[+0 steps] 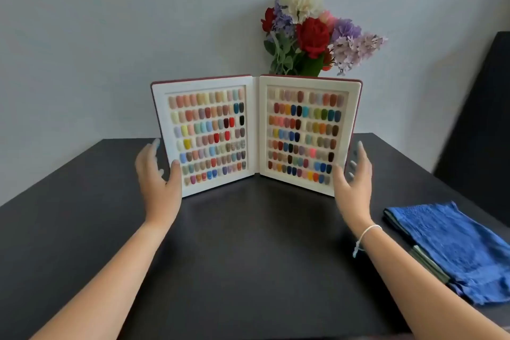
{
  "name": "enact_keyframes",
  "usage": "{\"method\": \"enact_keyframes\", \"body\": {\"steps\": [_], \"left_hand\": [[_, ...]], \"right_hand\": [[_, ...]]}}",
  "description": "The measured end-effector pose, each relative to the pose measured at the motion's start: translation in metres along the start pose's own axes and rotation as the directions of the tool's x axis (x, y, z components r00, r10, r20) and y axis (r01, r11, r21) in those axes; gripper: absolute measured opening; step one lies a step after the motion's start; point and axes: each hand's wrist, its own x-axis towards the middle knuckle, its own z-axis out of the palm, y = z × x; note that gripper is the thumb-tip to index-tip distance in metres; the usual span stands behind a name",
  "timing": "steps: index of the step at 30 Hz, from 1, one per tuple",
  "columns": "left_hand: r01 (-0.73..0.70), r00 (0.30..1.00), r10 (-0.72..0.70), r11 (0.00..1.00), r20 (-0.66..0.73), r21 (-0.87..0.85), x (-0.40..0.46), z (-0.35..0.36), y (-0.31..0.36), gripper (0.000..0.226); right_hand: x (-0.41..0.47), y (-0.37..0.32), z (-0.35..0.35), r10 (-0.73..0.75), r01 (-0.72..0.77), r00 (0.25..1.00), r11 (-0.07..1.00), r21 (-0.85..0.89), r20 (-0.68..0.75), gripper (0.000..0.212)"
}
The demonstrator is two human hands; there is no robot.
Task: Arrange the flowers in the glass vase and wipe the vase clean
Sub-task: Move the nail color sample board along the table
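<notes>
Flowers (317, 30) rise in the upper centre of the frame, a mixed bunch of red, white and purple blooms — only their heads and some green leaves show above the top edge of an open swatch book (256, 132). The glass vase itself is hidden behind that book, so whether the stems sit in it, and how tidy it is, cannot be told from here.

The swatch book stands upright on the dark surface (248, 243) in the middle of the frame, its two pages filled with rows of coloured nail tips. The left hand (158, 174) is at the book's left edge, fingers spread with the thumb lying on the lower corner of the page. The right hand (352, 171) is at the right edge, fingers spread too, thumb near the page's border; whether it actually touches is hard to say, as the hand is a little blurred. Neither pinches anything.

A folded blue cloth (452, 251) lies at the lower right of the frame, well apart from the flowers and from both hands.

Judging by this, the task has barely begun — the book looks to need clearing aside first, arranging may remain, and wiping is not yet started, the cloth untouched
</notes>
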Motion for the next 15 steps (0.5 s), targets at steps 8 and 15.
{"method": "enact_keyframes", "body": {"steps": [8, 15], "left_hand": [[0.207, 0.963, -0.181, 0.971, 0.2, -0.118, 0.002, 0.007, -0.028, 0.05], [0.304, 0.936, -0.277, 0.947, 0.214, -0.101, 0.003, 0.006, -0.042, 0.039]], "right_hand": [[0.007, 0.022, 0.006, 0.183, -0.202, 0.968, 0.974, 0.1, 0.174, 0.051], [0.008, 0.025, 0.006, 0.21, -0.214, 0.964, 0.977, 0.008, 0.162, 0.035]]}}
